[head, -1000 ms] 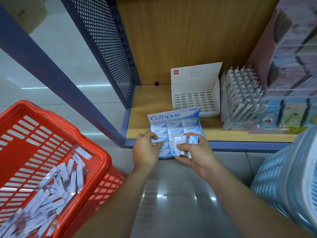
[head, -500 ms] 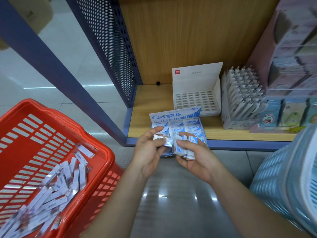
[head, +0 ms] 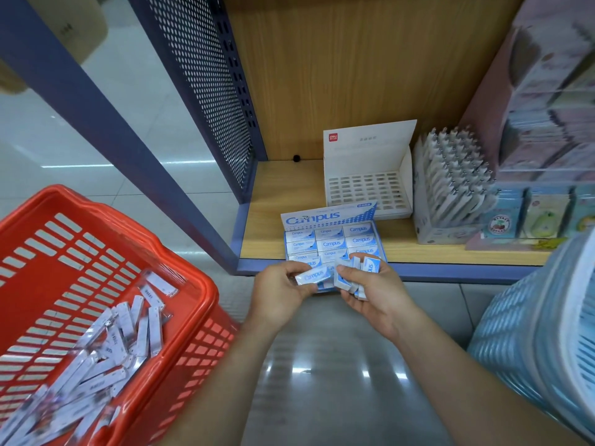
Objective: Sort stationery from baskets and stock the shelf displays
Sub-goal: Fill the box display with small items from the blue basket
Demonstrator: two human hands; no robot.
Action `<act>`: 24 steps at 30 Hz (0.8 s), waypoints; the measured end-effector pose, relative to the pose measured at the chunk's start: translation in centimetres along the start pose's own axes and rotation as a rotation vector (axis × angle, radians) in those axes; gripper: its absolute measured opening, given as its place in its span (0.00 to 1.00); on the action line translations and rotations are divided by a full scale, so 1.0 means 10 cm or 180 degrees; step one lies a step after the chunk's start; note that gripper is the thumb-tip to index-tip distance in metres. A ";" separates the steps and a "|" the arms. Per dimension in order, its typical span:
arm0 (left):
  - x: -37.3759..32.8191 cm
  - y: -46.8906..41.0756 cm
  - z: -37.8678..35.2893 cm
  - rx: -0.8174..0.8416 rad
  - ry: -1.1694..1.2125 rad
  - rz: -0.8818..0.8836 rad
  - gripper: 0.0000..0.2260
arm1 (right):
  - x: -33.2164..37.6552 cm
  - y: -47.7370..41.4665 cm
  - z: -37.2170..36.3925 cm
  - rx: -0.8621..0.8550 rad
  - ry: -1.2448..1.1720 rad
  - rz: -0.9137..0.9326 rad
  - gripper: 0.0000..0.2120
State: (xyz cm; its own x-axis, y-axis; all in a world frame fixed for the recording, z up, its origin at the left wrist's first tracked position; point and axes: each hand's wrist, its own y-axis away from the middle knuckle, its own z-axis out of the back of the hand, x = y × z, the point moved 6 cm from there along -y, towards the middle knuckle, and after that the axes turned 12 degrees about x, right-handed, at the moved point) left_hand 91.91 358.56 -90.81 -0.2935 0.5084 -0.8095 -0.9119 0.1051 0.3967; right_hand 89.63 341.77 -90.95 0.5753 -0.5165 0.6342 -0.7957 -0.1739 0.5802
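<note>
While the red basket [head: 206,304] of white packets [head: 112,349] sits well left of the Campus box [head: 328,217], the left hand [head: 277,294] pinches one eraser [head: 314,275] at its front edge, and the right hand [head: 380,294], fingers curled, grips several erasers [head: 370,268] there too.

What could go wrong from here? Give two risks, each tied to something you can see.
1. The right hand grips several erasers in a loose bunch. One could slip to the floor while the left hand pinches a single eraser.
2. The Campus box sits at the front edge of the shelf and seems to overhang it. Pressing erasers in might tip it off.
</note>
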 end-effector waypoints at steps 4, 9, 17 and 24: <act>-0.02 -0.07 0.01 -0.0251 -0.1134 -0.0221 0.17 | 0.02 -0.01 0.04 -0.0106 0.0101 0.0023 0.16; 0.00 -0.09 0.05 -0.0412 -0.1328 -0.0417 0.15 | 0.02 -0.01 0.06 -0.0172 0.0179 0.0038 0.16; 0.02 -0.09 0.10 -0.0211 -0.1511 -0.0347 0.21 | 0.00 -0.04 0.02 0.0001 0.0231 -0.0002 0.18; -0.02 -0.11 0.10 -0.0060 -0.2001 -0.0501 0.16 | -0.07 -0.09 -0.10 0.0270 0.0365 -0.0189 0.21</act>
State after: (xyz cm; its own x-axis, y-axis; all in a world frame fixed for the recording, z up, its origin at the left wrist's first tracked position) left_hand 93.27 359.19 -90.65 0.0628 0.8922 -0.4472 -0.9369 0.2070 0.2815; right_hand 90.17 343.15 -91.42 0.6359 -0.4049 0.6570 -0.7700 -0.2741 0.5762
